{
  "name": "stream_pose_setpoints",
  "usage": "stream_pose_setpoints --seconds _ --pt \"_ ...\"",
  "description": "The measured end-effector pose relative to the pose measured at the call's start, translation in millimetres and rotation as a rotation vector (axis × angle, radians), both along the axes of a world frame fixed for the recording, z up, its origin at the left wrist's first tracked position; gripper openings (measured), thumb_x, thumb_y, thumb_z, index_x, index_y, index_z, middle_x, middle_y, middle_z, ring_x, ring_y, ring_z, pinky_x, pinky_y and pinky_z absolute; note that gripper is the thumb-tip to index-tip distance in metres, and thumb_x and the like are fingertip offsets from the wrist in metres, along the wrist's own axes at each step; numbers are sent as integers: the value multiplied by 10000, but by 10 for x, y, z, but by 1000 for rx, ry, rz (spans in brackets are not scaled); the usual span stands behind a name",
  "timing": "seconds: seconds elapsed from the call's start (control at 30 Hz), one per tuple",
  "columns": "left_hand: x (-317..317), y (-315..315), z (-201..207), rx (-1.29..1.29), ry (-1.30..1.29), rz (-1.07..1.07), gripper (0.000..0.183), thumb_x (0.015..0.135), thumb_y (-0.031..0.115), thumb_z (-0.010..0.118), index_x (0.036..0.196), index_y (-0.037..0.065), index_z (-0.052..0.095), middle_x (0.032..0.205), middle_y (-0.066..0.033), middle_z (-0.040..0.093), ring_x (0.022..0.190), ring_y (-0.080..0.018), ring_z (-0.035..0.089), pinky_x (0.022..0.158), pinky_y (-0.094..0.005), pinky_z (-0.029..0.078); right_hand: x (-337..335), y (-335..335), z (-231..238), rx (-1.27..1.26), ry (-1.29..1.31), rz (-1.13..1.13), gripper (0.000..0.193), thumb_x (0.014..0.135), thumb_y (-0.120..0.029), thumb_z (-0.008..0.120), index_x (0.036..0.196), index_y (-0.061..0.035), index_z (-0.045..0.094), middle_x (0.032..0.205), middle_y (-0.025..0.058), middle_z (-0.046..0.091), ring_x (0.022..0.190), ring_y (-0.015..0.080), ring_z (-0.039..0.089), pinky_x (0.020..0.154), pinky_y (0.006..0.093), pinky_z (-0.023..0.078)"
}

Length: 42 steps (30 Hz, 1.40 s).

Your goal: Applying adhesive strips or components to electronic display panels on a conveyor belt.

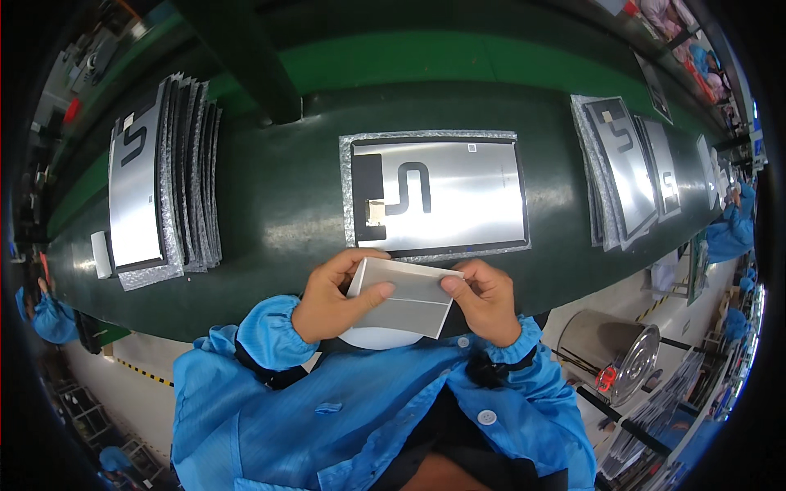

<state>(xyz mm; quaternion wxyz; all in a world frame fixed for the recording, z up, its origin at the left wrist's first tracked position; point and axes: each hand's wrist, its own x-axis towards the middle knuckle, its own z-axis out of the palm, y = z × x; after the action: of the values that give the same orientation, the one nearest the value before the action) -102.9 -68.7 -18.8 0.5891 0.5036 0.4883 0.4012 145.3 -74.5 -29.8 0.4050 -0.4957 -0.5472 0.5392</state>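
Observation:
Between my two hands is a small pad of pale grey-white sheets, tilted, with a line across its middle. My left hand pinches its left side, thumb on the face and fingers behind. At the right upper corner my right hand grips it the same way. Just beyond the hands lies a flat display panel, silver back up, on bubble wrap. Its left end has a black strip and a dark S-shaped mark. Under the pad, part of a white rounded thing shows; its kind is hidden.
A tall stack of similar panels with bubble wrap stands at the left on the green table, beside a white roll. More panels lie at the right. A round metal container is below the table's right edge. Co-workers are beyond.

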Motion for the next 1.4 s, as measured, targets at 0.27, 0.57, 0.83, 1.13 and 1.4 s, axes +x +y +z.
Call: stream_pose_setpoints --seconds 0.27,0.57,0.83,1.13,1.4 --pt "-5 -19 -49 -151 -36 -66 224 1018 141 666 1194 10 622 999 -92 740 893 -107 688 785 -265 555 -93 112 383 412 -306 -119 308 795 -57 850 1052 -6 688 1053 125 666 939 233 658 796 335 532" --pt "27 -55 -83 7 18 -65 177 990 133 690 1112 6 675 853 -66 732 792 -66 663 685 -267 532 -522 218 409 535 -389 36 211 807 -34 803 1000 -9 720 995 112 684 903 302 652 789 378 530" --pt "-15 -44 -92 61 125 -135 202 1050 204 604 1118 25 671 728 -91 669 631 -119 589 583 -306 467 -485 183 294 539 -327 80 148 826 5 771 959 -6 706 983 115 685 910 290 657 790 379 527" --pt "-167 -8 249 227 198 -358 156 999 64 569 1119 14 657 990 -152 724 882 -268 725 790 -374 564 -53 427 778 139 491 -85 121 964 -55 709 1036 15 642 982 121 672 925 183 652 819 299 519" --pt "-454 191 512 332 480 -430 90 843 71 616 921 26 622 848 -145 653 801 -350 648 698 -463 516 -235 860 581 -333 -218 413 174 990 -151 701 1011 18 670 797 5 645 698 72 589 637 232 493"
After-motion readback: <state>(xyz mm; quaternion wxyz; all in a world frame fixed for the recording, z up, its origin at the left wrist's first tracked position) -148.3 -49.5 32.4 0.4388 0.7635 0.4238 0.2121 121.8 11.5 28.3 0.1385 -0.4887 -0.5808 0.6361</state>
